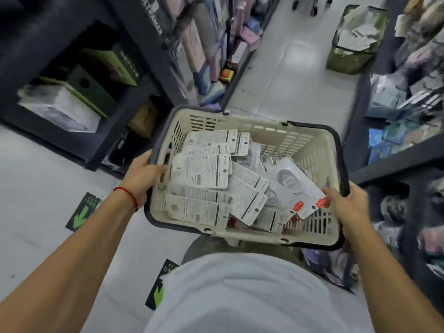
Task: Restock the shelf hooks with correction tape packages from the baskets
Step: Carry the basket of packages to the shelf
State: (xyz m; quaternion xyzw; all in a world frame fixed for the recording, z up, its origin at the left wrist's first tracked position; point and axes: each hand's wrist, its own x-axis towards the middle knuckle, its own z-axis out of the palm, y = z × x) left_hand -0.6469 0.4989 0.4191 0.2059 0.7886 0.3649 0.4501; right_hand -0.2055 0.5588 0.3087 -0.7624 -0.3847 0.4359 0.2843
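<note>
Two hands hold a cream basket (310, 150) with a dark rim above the shop floor (43, 164). Left hand (141, 179) curls round the rim on its left side. Right hand (348, 203) grips the right rim, and its fingers touch one packet with a red tag. Many correction tape packages (204, 174) lie piled inside the basket, mostly backs up. Dark shelves (396, 164) stand on both sides.
</note>
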